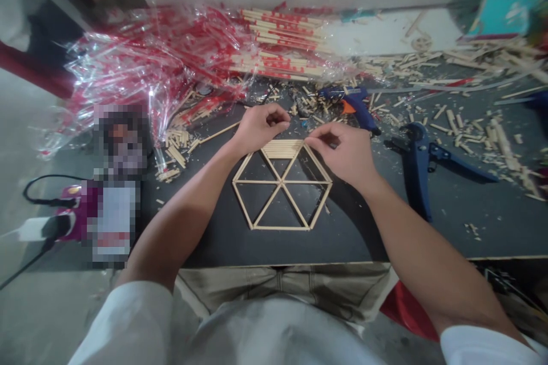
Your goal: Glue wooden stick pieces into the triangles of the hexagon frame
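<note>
A hexagonal frame of thin wooden sticks [281,182] lies flat on the dark table, with spokes meeting in its middle. Its far triangle is partly filled by a row of sticks [283,149] laid side by side. My left hand [260,125] is just beyond the far left corner, its fingers curled with thumb and fingertip together; whatever is between them is hidden. At the far right corner, my right hand [345,148] has its thumb and finger pinched close to the row's end. I cannot make out what that pinch holds.
A blue glue gun [357,107] with an orange part lies beyond my right hand. Blue-handled cutters [417,168] rest to the right. Wrapped chopsticks [282,65], red-and-clear wrappers [171,57] and stick offcuts [462,125] spread across the back. A purple power strip [81,211] is at left.
</note>
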Motion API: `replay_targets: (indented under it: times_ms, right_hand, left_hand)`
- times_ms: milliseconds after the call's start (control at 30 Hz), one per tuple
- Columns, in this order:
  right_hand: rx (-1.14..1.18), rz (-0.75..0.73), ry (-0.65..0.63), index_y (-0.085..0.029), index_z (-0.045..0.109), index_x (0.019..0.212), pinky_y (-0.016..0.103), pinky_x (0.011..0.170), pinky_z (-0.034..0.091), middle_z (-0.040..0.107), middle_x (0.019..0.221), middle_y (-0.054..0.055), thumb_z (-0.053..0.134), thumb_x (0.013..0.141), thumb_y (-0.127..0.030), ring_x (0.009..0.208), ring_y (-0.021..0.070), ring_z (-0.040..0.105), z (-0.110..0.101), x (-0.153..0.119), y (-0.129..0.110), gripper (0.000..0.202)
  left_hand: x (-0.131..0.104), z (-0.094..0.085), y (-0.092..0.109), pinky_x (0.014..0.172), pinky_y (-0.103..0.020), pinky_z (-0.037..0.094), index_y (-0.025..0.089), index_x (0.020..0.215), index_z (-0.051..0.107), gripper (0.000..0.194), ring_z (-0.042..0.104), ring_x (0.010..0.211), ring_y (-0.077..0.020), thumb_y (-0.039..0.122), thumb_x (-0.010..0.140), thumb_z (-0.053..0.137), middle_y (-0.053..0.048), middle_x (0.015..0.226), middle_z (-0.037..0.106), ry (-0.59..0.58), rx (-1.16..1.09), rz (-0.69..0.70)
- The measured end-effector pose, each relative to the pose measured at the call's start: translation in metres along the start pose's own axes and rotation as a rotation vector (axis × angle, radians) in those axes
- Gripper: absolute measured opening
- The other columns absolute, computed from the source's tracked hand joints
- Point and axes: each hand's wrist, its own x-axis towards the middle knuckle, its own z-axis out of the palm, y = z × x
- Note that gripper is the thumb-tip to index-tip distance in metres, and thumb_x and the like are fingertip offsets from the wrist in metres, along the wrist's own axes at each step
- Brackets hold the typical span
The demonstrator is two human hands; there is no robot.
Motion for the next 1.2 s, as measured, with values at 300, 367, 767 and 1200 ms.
replay_targets:
  times_ms: [300,367,767,1200]
  right_hand:
    - [0.071,-0.029,-0.032,-0.023,0.078,0.09,0.035,0.069,0.058,0.08,0.083,0.004,0.061,0.092,-0.022,0.067,0.0198,0.073,0.0001,-0.0001,0.0057,0.018]
    - [0.072,-0.028,-0.041,-0.024,0.08,0.09,0.038,0.075,0.061,0.082,0.089,0.004,0.06,0.091,-0.02,0.074,0.0214,0.076,-0.0002,-0.0002,0.0044,0.02]
    - [0.038,-0.01,0.016,-0.025,0.073,0.078,0.038,0.07,0.06,0.078,0.079,0.003,0.081,0.083,-0.035,0.069,0.0212,0.071,0.0012,-0.0007,0.0019,0.014]
    - [-0.023,-0.046,-0.011,-0.025,0.082,0.094,0.038,0.073,0.06,0.083,0.093,0.005,0.057,0.092,-0.017,0.078,0.0235,0.077,-0.0014,-0.0008,0.0049,0.027]
  left_hand:
    - [0.0004,-0.0002,-0.0005,0.071,-0.026,0.048,0.016,0.088,0.075,0.012,0.06,0.071,-0.0117,0.026,0.082,0.072,-0.003,0.083,0.076,-0.007,-0.003,-0.011]
    - [0.0003,-0.0002,-0.0016,0.071,-0.027,0.049,0.016,0.088,0.075,0.013,0.061,0.072,-0.012,0.027,0.082,0.072,-0.004,0.083,0.076,-0.006,0.0,-0.006]
    - [0.0003,-0.0002,-0.0015,0.071,-0.027,0.05,0.017,0.089,0.075,0.012,0.063,0.073,-0.0127,0.026,0.082,0.072,-0.003,0.083,0.076,-0.008,0.01,0.0]
    - [0.0025,-0.006,0.001,0.073,-0.027,0.052,0.016,0.089,0.072,0.009,0.063,0.073,-0.0125,0.022,0.082,0.072,-0.004,0.084,0.075,-0.042,-0.059,-0.016]
